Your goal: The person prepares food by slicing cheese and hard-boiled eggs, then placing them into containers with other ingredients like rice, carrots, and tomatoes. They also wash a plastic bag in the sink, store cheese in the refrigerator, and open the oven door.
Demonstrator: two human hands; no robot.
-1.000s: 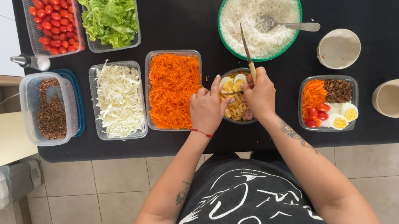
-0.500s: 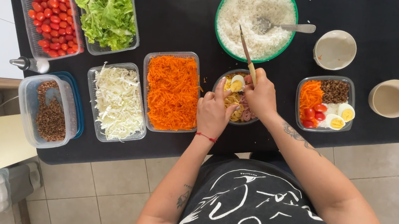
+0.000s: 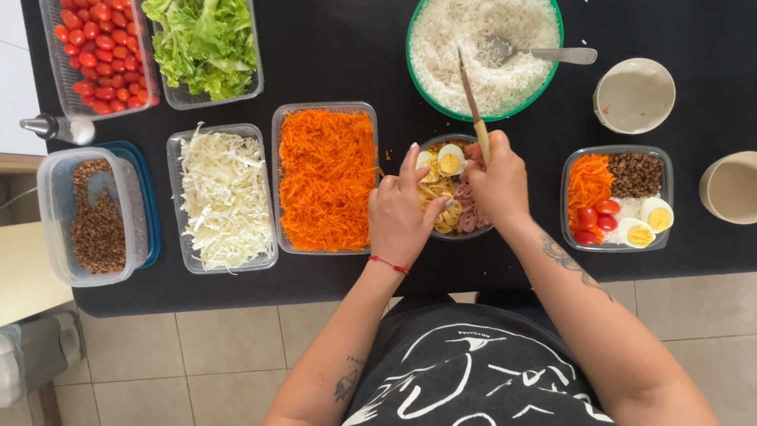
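The right hand (image 3: 500,184) had its fingers wrapped around the pale handle of a knife (image 3: 470,101), a slim, straight tool with a narrow blade. Its long axis ran from the closed fingers up and slightly left, the tip pointing away from the person and reaching over the rim of the green bowl (image 3: 421,7) heaped with grainy white rice. The left hand (image 3: 403,215) lay flat, fingers held loosely together and holding nothing, their tips touching the near-left edge of the small dark bowl (image 3: 449,186). That round bowl sat directly under both sets of fingers on the black surface (image 3: 344,45), filled with glossy halved egg, curled pasta and pink meat pieces. Just left of the left fingers stood a clear rectangular tub of shredded orange carrot (image 3: 326,176).
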